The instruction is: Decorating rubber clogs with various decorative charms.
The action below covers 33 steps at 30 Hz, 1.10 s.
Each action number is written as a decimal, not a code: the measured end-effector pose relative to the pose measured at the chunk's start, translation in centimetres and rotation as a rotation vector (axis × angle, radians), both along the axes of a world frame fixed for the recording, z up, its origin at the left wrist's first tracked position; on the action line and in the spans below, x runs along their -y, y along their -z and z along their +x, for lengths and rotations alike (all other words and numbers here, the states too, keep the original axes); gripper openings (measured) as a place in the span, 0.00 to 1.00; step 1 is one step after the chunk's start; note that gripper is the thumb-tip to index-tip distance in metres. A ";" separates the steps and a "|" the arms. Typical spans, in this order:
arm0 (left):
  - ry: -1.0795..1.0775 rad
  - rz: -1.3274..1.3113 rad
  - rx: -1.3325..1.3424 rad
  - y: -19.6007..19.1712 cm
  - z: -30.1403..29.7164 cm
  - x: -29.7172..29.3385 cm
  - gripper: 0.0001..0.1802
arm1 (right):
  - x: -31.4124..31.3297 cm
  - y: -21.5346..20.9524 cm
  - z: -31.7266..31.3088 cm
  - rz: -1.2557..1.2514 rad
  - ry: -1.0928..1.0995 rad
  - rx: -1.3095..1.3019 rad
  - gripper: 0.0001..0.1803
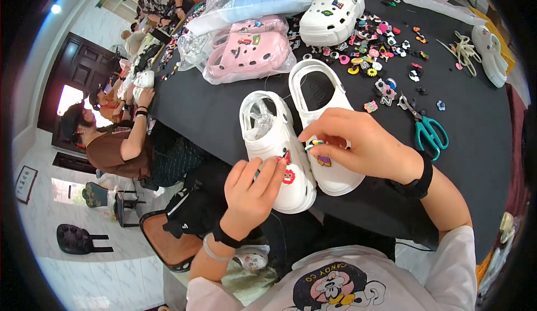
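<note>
Recorder: Head view, clock centred on the pair of white clogs [299, 196]. Their position?

Inspector: Side by side on the black table [475, 154], toes towards 5 o'clock. Clear plastic [260, 119] sits in the left clog's [278, 140] heel opening; the right clog [338, 181] is partly covered.

Recorder: Right hand [361, 149]?

Inspector: Thumb and forefinger narrowed on a small charm [314, 144]; fingers mask its shape, and whether it touches the clog is unclear.

Recorder: Left hand [251, 191]?

Inspector: At 7 o'clock, fingers curled beside the left clog. A teal sliver shows between them; I cannot tell whether it is held.

Recorder: Surroundings?

Inspector: Loose charms [372, 48] at 1 o'clock, many overlapping; scissors [430, 135] near 3; bagged pink clogs [246, 56] at 11, blurred by wrap.
</note>
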<state>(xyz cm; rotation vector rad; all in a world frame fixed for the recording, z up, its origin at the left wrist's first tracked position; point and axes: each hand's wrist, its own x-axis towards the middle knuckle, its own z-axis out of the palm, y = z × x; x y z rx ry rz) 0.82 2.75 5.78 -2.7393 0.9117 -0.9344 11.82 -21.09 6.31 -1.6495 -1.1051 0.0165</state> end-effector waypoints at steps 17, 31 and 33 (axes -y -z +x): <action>0.087 -0.298 -0.134 0.2 1.6 -1.7 0.13 | -2.0 1.6 -3.8 -0.492 0.183 0.534 0.19; 0.006 -0.330 -0.339 -0.8 1.2 -2.4 0.14 | -4.4 2.1 -5.9 -0.549 0.281 0.656 0.18; -0.022 -0.546 -0.333 -0.1 0.6 -2.0 0.14 | -3.5 1.7 -4.6 -0.510 0.229 0.553 0.18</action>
